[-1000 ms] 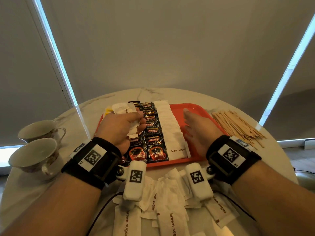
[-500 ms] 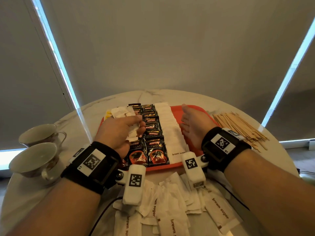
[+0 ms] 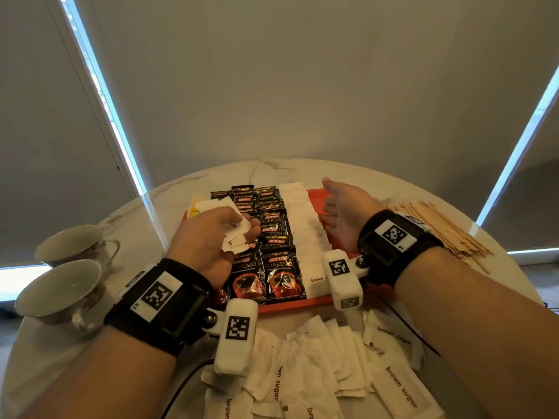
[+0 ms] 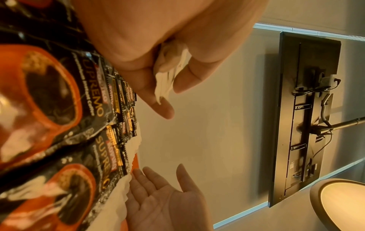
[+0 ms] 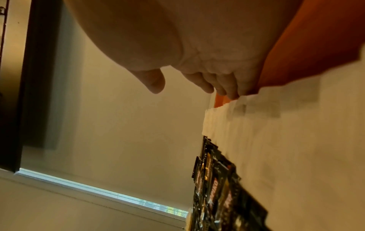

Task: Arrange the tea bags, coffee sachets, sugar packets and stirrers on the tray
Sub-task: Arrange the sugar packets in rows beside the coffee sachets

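Observation:
The red tray (image 3: 317, 196) holds two columns of black coffee sachets (image 3: 273, 228) and one column of white sugar packets (image 3: 302, 225). My left hand (image 3: 211, 237) hovers over the tray's left part and grips a bunch of white sugar packets (image 3: 234, 225), seen as crumpled paper (image 4: 168, 75) between thumb and fingers. My right hand (image 3: 341, 207) is held flat and on edge, fingers straight, against the right side of the sugar column (image 5: 256, 125), holding nothing. Loose brown sugar packets (image 3: 317, 373) lie on the table in front of the tray. Wooden stirrers (image 3: 438, 228) lie to the right.
Two teacups (image 3: 60, 285) stand at the left on the round marble table (image 3: 272, 170). A yellow packet (image 3: 193, 210) peeks out at the tray's far left. Window blinds close off the back.
My right hand has slid forward along the sugar column toward the tray's far end and lifted a little. The left hand keeps its bunch of packets, almost still.

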Motion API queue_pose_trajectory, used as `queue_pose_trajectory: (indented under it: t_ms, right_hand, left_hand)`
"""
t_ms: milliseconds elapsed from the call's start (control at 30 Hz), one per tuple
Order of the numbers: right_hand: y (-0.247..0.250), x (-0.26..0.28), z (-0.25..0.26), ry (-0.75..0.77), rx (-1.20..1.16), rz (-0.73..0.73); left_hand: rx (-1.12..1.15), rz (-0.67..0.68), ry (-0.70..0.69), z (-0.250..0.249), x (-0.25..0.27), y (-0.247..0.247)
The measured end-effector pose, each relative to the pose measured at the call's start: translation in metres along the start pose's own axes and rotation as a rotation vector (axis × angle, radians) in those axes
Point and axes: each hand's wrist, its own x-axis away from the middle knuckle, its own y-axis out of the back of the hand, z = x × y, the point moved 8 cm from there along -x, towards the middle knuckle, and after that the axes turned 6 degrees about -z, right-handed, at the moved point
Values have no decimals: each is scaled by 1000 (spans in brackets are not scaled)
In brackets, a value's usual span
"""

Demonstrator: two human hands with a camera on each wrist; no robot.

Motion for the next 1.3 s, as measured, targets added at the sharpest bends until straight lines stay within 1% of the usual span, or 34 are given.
queue_pose_trajectory:
  t_ms: [133, 167, 267, 333, 433, 533, 633, 767, 867, 933, 967, 1033, 1100, 1167, 1300]
  right_hand:
    - [-6, 1, -2, -29, 24, 73]
    - [-7, -1, -1, -33, 30, 70]
    - [-3, -14, 10, 11, 69, -27]
    - [-4, -22, 18, 27, 103, -56]
    - [-17, -29, 17, -36, 80, 13]
    - [-22, -40, 18, -69, 76, 14]
    - [-24, -53, 22, -60, 105, -4]
    - [-27, -64, 24, -28, 127, 17]
    - [-23, -93, 17, 0, 137, -4]
    - [-22, -75, 24, 20, 196, -25]
    - [-24, -58, 34, 75, 230, -35]
    - [-24, -30, 55, 223, 223, -58]
    - [-28, -5, 64, 318, 198, -33]
    - [-41, 19, 61, 357, 192, 49]
    - [-70, 53, 36, 315, 241, 290]
  left_hand:
    - [56, 4, 16, 1, -2, -1]
    - [59, 4, 19, 1, -3, -1]
    - [53, 6, 40, 2, -3, -1]
    - [45, 10, 46, 3, -4, 0]
    - [42, 43, 62, 6, -8, 1]
    - [73, 94, 72, 8, -9, -4]
    - [87, 115, 52, 8, -8, -7]
    - [59, 136, 36, 8, -6, -11]
    - [64, 142, 42, 8, -6, -11]
    - [68, 146, 55, 7, -5, -11]
    - [69, 151, 60, 7, -4, -12]
    - [53, 158, 55, 6, -2, -13]
    - [11, 157, 39, 7, -1, -13]
    - [-8, 144, 27, 8, -1, -13]
    - [-23, 132, 3, 5, 1, -11]
